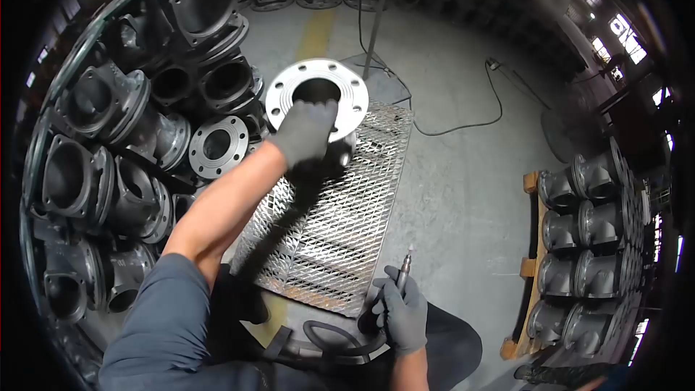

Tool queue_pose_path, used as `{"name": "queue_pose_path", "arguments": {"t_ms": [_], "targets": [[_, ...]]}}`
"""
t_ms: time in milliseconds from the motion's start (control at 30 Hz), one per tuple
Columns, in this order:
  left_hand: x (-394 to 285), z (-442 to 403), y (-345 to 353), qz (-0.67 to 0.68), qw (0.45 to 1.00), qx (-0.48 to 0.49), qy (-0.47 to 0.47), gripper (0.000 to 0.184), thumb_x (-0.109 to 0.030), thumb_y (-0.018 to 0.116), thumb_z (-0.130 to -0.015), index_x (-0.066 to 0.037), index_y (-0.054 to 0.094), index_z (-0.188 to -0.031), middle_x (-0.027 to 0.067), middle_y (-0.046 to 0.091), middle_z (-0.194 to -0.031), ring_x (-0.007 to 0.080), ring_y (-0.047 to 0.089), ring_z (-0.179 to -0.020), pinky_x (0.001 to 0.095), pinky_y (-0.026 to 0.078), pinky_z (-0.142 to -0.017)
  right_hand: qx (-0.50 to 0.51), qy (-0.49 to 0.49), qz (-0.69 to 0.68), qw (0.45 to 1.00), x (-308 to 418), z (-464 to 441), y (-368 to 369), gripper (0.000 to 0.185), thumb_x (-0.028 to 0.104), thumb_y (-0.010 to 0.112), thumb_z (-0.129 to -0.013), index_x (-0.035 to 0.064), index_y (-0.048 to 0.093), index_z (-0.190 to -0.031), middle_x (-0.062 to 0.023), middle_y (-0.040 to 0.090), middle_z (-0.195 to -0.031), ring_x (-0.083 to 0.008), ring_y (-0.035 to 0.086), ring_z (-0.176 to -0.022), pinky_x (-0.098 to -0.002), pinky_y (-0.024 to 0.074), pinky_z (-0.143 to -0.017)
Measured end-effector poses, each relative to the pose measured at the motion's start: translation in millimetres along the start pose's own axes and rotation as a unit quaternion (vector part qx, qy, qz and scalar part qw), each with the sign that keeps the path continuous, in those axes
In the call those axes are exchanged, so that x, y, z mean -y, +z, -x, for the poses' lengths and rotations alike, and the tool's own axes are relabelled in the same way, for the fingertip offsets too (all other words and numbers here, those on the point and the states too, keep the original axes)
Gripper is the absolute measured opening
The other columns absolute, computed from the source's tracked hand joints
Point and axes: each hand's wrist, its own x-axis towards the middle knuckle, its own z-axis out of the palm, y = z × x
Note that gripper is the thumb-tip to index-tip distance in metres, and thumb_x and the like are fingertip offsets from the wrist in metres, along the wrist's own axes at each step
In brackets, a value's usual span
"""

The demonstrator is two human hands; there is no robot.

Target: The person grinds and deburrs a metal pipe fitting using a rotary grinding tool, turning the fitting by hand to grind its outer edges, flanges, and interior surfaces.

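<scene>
A grey metal casting with a round, bright-machined flange (349,93) stands on the expanded-metal grate (329,246). Several bolt holes ring the flange's face around a dark central bore. My left hand (308,130), in a grey glove, reaches out and has its fingers curled over the near edge of the bore, gripping the casting; the fingertips are hidden inside. Low in the view, near my knee, my gloved right hand (403,311) is closed around a slim die grinder (405,269). Its narrow tip points up and away from me, apart from the casting.
Several similar castings (134,203) are stacked on the left behind a rail. More castings (597,271) stand on a wooden pallet (534,268) to the right. A black hose (337,347) loops by my legs. A thin cable (463,129) trails across the grey floor, near an upright metal rod (376,18).
</scene>
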Motion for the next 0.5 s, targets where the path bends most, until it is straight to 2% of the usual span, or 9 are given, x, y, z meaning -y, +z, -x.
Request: {"name": "queue_pose_path", "arguments": {"t_ms": [100,167,233,267,300,367,400,467,500], "targets": [[-31.9,87.1,-12.1,0.013,0.996,-0.001,0.091,0.054,-0.008,0.083,-0.069,0.002,0.057,-0.115,0.0193,0.072,-0.091,0.0405,0.072,-0.084,0.0492,0.055,-0.083,-0.002,0.011,0.008,1.000,13.5,10.5,5.6,0.044,0.013,0.060,-0.110,-0.0090,0.056,-0.147,-0.0094,0.076,-0.101,-0.0080,0.061,-0.057,-0.0229,0.0472,-0.047],[-51.1,143.5,-24.0,0.050,0.987,-0.009,0.154,0.064,-0.009,0.085,-0.059,0.002,0.058,-0.116,0.0170,0.069,-0.087,0.0384,0.070,-0.082,0.0462,0.054,-0.090,-0.019,-0.051,0.054,0.997,1.3,6.8,6.7,0.045,0.017,0.063,-0.108,-0.0092,0.059,-0.144,-0.0088,0.076,-0.097,-0.0095,0.063,-0.058,-0.0245,0.0476,-0.047],[-60.6,183.0,-32.8,0.048,0.971,0.017,0.235,0.057,-0.011,0.083,-0.066,0.001,0.061,-0.117,0.0129,0.069,-0.088,0.0345,0.071,-0.087,0.0443,0.053,-0.096,-0.019,-0.105,0.080,0.991,-23.7,-1.9,2.0,0.045,0.021,0.065,-0.107,-0.0080,0.063,-0.141,-0.0070,0.073,-0.092,-0.0101,0.063,-0.058,-0.0258,0.0467,-0.047],[-67.8,202.2,-29.0,0.060,0.960,0.012,0.274,0.040,-0.012,0.074,-0.081,-0.002,0.063,-0.118,0.0087,0.068,-0.089,0.0304,0.072,-0.094,0.0449,0.053,-0.102,-0.040,-0.126,0.090,0.987,-24.3,-0.2,3.9,0.044,0.021,0.066,-0.107,-0.0075,0.064,-0.140,-0.0062,0.071,-0.089,-0.0101,0.063,-0.058,-0.0258,0.0463,-0.047],[-70.6,228.3,-28.5,0.045,0.953,-0.035,0.298,0.029,-0.015,0.063,-0.092,-0.005,0.065,-0.120,0.0056,0.070,-0.092,0.0278,0.073,-0.097,0.0453,0.050,-0.115,-0.061,-0.143,0.098,0.983,-29.4,3.4,5.3,0.043,0.022,0.067,-0.107,-0.0070,0.065,-0.138,-0.0053,0.069,-0.087,-0.0101,0.062,-0.057,-0.0259,0.0458,-0.047],[-76.7,254.7,-37.9,0.051,0.944,-0.001,0.326,0.031,-0.018,0.063,-0.093,-0.009,0.066,-0.123,0.0066,0.073,-0.099,0.0277,0.073,-0.109,0.0447,0.043,-0.126,-0.072,-0.170,0.098,0.978,-46.6,6.1,2.2,0.042,0.023,0.072,-0.106,-0.0059,0.067,-0.136,-0.0045,0.066,-0.084,-0.0094,0.061,-0.058,-0.0260,0.0447,-0.048],[-78.4,264.6,-37.4,0.048,0.945,-0.001,0.325,0.031,-0.018,0.063,-0.093,-0.009,0.066,-0.123,0.0066,0.073,-0.099,0.0277,0.073,-0.109,0.0447,0.043,-0.126,-0.072,-0.185,0.107,0.974,-50.8,7.8,-0.3,0.042,0.024,0.073,-0.105,-0.0059,0.068,-0.134,-0.0043,0.067,-0.085,-0.0090,0.060,-0.058,-0.0259,0.0449,-0.049],[-84.2,280.7,-41.6,0.021,0.934,-0.039,0.355,0.050,-0.027,0.076,-0.088,-0.010,0.065,-0.134,0.0143,0.073,-0.122,0.0307,0.068,-0.129,0.0463,0.037,-0.131,-0.066,-0.218,0.120,0.966,-54.2,15.0,0.1,0.040,0.023,0.076,-0.105,-0.0056,0.070,-0.131,-0.0031,0.067,-0.084,-0.0079,0.058,-0.058,-0.0260,0.0458,-0.051],[-86.0,286.9,-45.3,0.017,0.933,-0.040,0.356,0.050,-0.027,0.076,-0.088,-0.010,0.065,-0.134,0.0143,0.073,-0.122,0.0307,0.068,-0.129,0.0463,0.037,-0.131,-0.066,-0.222,0.117,0.966,-55.6,18.8,2.2,0.040,0.023,0.076,-0.105,-0.0056,0.070,-0.131,-0.0031,0.067,-0.084,-0.0079,0.058,-0.058,-0.0260,0.0458,-0.051]]}}
